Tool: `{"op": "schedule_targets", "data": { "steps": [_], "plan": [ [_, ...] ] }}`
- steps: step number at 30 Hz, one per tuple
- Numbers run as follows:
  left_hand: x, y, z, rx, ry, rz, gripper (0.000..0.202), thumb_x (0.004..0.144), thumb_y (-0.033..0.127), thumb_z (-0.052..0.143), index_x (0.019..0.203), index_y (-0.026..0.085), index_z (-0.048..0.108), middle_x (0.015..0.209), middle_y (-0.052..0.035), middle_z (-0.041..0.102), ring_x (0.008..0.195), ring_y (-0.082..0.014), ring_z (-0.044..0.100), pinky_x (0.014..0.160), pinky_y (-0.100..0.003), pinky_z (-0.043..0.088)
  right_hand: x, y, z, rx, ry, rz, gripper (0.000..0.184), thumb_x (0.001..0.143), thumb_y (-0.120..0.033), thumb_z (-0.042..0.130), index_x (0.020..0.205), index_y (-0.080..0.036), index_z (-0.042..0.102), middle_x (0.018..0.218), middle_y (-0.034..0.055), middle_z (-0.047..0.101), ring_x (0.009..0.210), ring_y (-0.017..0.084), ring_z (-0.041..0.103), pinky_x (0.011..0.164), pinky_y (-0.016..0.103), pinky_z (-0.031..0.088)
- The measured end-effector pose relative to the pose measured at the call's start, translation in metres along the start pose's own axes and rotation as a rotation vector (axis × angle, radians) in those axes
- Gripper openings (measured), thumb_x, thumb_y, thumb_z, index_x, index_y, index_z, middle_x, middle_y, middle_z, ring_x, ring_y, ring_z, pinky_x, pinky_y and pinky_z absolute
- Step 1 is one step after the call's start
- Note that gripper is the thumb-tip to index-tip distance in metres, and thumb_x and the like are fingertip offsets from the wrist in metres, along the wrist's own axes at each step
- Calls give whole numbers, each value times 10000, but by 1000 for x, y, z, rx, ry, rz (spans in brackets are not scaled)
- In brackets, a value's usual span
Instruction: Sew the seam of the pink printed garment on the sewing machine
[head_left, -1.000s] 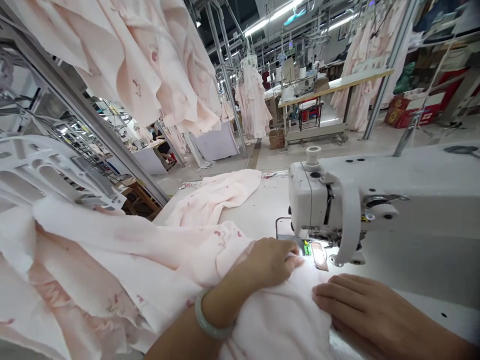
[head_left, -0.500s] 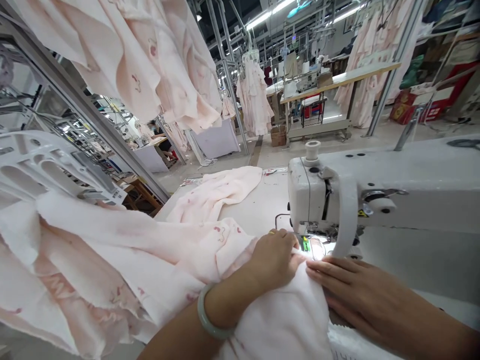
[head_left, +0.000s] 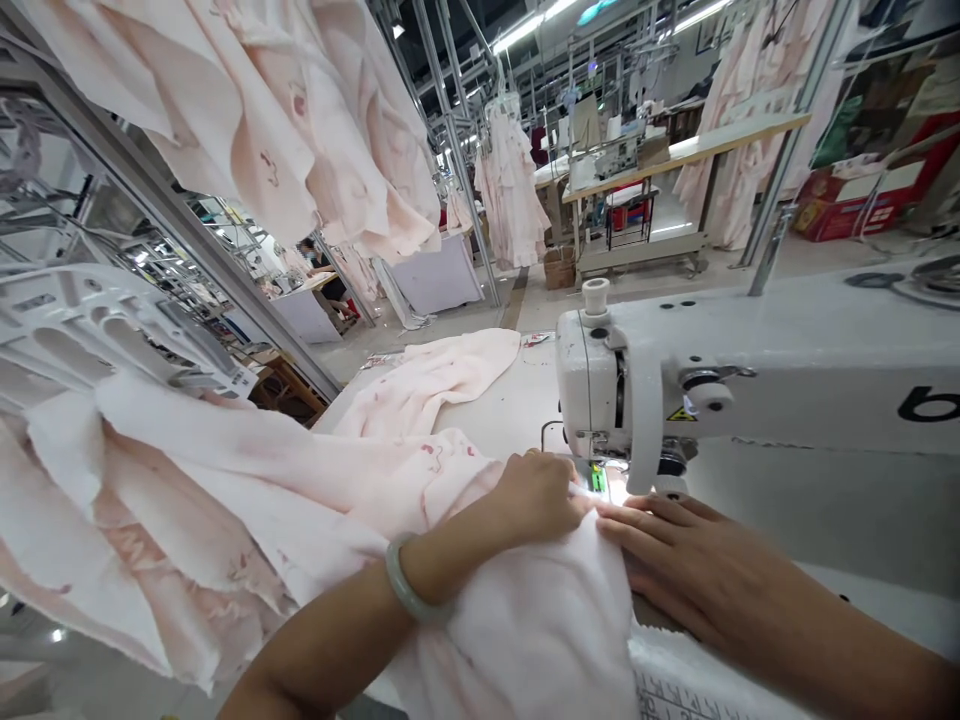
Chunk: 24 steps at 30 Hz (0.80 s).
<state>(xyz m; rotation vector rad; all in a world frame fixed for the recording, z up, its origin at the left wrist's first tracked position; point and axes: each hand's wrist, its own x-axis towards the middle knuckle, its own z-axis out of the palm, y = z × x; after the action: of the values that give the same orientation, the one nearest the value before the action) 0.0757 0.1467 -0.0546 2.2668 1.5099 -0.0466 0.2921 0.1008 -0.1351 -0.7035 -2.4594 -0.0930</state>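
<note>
Pale pink fabric (head_left: 551,610) with small printed figures runs from the left across the table to the needle area of a white sewing machine (head_left: 787,370). My left hand (head_left: 540,495), a bracelet on its wrist, is closed on the fabric's edge just left of the lit presser foot (head_left: 598,478). Fingers extended and flat, my right hand (head_left: 675,545) lies at the fabric edge in front of the needle area. Its fingertips touch the cloth beside the left hand. The needle itself is too small to make out.
More pink garments (head_left: 300,120) hang at upper left, above a white plastic hanger rack (head_left: 112,330). Another pink piece (head_left: 435,380) lies at the back of the table (head_left: 487,415). Beyond stand a wooden-edged workbench (head_left: 690,155), metal posts and red boxes (head_left: 855,200). A person sits far back.
The view has shifted, so the sewing machine appears further left with more of its arm showing. Both hands stay by the presser foot with the fabric, their grip much the same.
</note>
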Motion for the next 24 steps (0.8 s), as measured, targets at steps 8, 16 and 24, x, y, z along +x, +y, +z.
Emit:
{"op": "schedule_targets", "data": {
  "steps": [8,16,24],
  "plan": [
    [1,-7,27,7,97,-80,224,999,377,603,1114,219,712,1311,-105,655,1305,-318,573,1152,-452,487,5,-3,-2,-5,47,0,313,1174,-287,423,1367,-223,661,1319,74,782,1079,252,741,942,446,512],
    [13,-5,34,10,116,-44,178,1011,284,529,1080,198,669,1337,-121,585,1299,-302,523,1157,-453,449,11,2,-10,-22,59,-30,364,1196,-347,409,1480,-249,615,1310,43,793,994,247,773,915,448,474],
    [24,-7,29,61,120,-25,196,994,217,487,1111,181,640,1327,-143,586,1273,-302,519,1121,-450,458,4,9,-4,-64,6,35,289,1165,-317,434,1305,-317,687,1217,-33,815,943,238,786,1009,450,424]
  ]
}}
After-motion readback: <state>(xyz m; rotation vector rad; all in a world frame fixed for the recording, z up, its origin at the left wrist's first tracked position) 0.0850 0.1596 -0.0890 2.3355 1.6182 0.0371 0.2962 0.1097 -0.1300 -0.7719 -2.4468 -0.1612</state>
